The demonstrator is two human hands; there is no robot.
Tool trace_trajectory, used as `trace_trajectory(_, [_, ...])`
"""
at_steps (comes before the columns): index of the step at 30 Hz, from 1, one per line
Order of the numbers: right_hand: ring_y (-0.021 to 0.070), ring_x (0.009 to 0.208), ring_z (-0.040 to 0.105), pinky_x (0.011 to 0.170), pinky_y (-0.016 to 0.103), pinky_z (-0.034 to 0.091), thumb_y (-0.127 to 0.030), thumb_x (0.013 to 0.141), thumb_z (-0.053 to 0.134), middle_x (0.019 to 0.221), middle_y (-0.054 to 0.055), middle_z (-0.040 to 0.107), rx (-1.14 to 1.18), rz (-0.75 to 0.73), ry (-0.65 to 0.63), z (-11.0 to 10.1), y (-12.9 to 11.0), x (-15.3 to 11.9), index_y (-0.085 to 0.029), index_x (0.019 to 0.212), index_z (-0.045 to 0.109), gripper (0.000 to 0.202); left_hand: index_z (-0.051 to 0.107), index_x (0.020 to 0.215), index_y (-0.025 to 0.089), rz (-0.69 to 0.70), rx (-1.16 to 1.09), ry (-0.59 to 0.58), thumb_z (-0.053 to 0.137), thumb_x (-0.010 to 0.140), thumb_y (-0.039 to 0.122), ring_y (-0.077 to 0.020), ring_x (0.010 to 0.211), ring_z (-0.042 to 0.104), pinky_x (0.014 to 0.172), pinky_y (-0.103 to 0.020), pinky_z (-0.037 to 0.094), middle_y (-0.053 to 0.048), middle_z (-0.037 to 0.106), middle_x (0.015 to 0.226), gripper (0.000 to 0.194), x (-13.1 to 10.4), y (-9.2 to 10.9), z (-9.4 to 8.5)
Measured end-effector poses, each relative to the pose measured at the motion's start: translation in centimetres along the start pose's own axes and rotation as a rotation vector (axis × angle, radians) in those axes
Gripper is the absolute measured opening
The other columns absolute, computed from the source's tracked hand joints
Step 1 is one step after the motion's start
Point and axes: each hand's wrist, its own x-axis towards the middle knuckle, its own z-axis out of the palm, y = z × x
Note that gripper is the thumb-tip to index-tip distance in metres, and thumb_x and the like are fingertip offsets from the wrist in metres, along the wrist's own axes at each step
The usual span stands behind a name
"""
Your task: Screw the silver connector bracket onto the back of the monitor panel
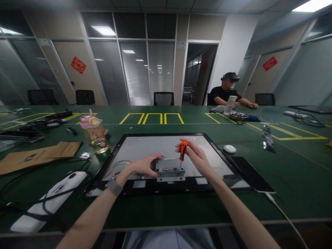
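Observation:
A large flat display panel [145, 147] with a black frame lies on the green table before me. Near its front edge sits a metal bracket box [171, 175] with connector ports. My left hand [144, 165] steadies the box from its left side, thumb and fingers curved around the edge. In my right hand [195, 155] is an orange and black screwdriver [183, 150], held upright with its shaft pointing down at the box's right end. Whether its tip sits in a screw is too small to tell. Thin wires [118, 166] run beside my left hand.
Left stand a drink bottle [94, 133], a paper bag [38, 157] and a white power strip [52, 200] with black cables. Right lie a phone [251, 173] on a cable and a white earbud case [229, 148]. A person [228, 91] sits across the table.

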Motion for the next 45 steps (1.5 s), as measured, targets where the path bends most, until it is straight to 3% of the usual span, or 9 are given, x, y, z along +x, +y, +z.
trace_trajectory(6, [0.0174, 0.087, 0.063, 0.079, 0.031, 0.054, -0.037, 0.082, 0.072, 0.096, 0.003, 0.063, -0.119, -0.065, 0.109, 0.0, 0.0, 0.0, -0.026, 0.106, 0.068, 0.027, 0.047, 0.136, 0.023, -0.028, 0.038, -0.038, 0.074, 0.065, 0.029, -0.0265, 0.141, 0.034, 0.117, -0.037, 0.027, -0.006, 0.036, 0.155, 0.077, 0.0, 0.0, -0.1])
trace_trajectory(14, [0.0199, 0.096, 0.066, 0.092, 0.04, 0.051, -0.039, 0.095, 0.053, 0.106, 0.006, 0.066, -0.038, -0.026, 0.043, -0.4, 0.0, -0.1, -0.028, 0.12, 0.06, 0.029, 0.047, 0.135, 0.023, -0.009, 0.018, -0.024, 0.074, 0.066, 0.026, -0.0271, 0.139, 0.037, 0.116, -0.04, 0.029, -0.007, 0.038, 0.153, 0.074, -0.1, -0.1, -0.1])
trace_trajectory(19, [0.0176, 0.084, 0.062, 0.079, 0.032, 0.053, -0.036, 0.08, 0.074, 0.089, 0.002, 0.062, -0.161, -0.07, 0.114, -0.6, 0.1, 0.0, -0.026, 0.101, 0.067, 0.024, 0.047, 0.136, 0.021, -0.043, 0.021, -0.04, 0.078, 0.063, 0.028, -0.0302, 0.139, 0.036, 0.116, -0.044, 0.03, -0.01, 0.036, 0.153, 0.08, 0.3, -0.6, 0.0])
trace_trajectory(25, [0.0204, 0.099, 0.065, 0.092, 0.039, 0.05, -0.037, 0.094, 0.057, 0.106, 0.006, 0.067, -0.07, -0.022, 0.011, -1.1, 0.0, 0.1, -0.029, 0.122, 0.058, 0.03, 0.048, 0.135, 0.022, -0.003, 0.035, -0.025, 0.079, 0.063, 0.028, -0.0301, 0.141, 0.034, 0.118, -0.045, 0.026, -0.01, 0.037, 0.152, 0.079, 0.5, -1.2, 0.1])
trace_trajectory(28, [0.0214, 0.104, 0.062, 0.095, 0.039, 0.049, -0.037, 0.091, 0.061, 0.11, 0.006, 0.065, -0.069, -0.01, -0.026, -1.2, -0.1, 0.1, -0.027, 0.112, 0.064, 0.024, 0.047, 0.136, 0.021, -0.015, 0.024, -0.029, 0.079, 0.063, 0.03, -0.031, 0.14, 0.035, 0.117, -0.046, 0.027, -0.01, 0.036, 0.153, 0.08, 0.4, -1.4, 0.1])
trace_trajectory(32, [0.0189, 0.09, 0.063, 0.088, 0.037, 0.052, -0.038, 0.082, 0.072, 0.093, 0.002, 0.064, -0.005, -0.011, 0.073, -1.2, 0.3, 0.2, -0.026, 0.091, 0.067, 0.015, 0.046, 0.137, 0.021, -0.011, 0.018, -0.037, 0.079, 0.064, 0.031, -0.0309, 0.139, 0.036, 0.116, -0.045, 0.03, -0.01, 0.036, 0.153, 0.081, 0.5, -1.4, 0.1])
trace_trajectory(38, [0.0205, 0.099, 0.063, 0.095, 0.04, 0.048, -0.039, 0.095, 0.053, 0.102, 0.006, 0.068, -0.078, -0.018, 0.001, -1.5, -0.1, 0.2, -0.028, 0.119, 0.062, 0.028, 0.048, 0.135, 0.02, -0.007, 0.045, -0.029, 0.079, 0.062, 0.029, -0.0305, 0.14, 0.035, 0.118, -0.044, 0.027, -0.01, 0.038, 0.152, 0.08, 0.5, -1.0, 0.0])
trace_trajectory(41, [0.0212, 0.105, 0.061, 0.096, 0.039, 0.048, -0.039, 0.092, 0.059, 0.111, 0.006, 0.064, -0.103, -0.02, -0.038, -1.5, -0.5, 0.1, -0.028, 0.111, 0.067, 0.023, 0.048, 0.135, 0.021, -0.008, 0.048, -0.035, 0.079, 0.063, 0.029, -0.0297, 0.141, 0.035, 0.118, -0.043, 0.027, -0.01, 0.037, 0.153, 0.079, 0.4, -0.8, 0.0])
trace_trajectory(45, [0.0191, 0.094, 0.063, 0.086, 0.035, 0.053, -0.033, 0.083, 0.071, 0.101, 0.004, 0.063, -0.14, -0.021, -0.03, -1.3, -0.4, 0.1, -0.028, 0.11, 0.065, 0.028, 0.047, 0.136, 0.022, -0.005, 0.037, -0.034, 0.078, 0.063, 0.029, -0.0299, 0.141, 0.034, 0.119, -0.044, 0.026, -0.009, 0.036, 0.153, 0.08, 0.4, -0.8, 0.0])
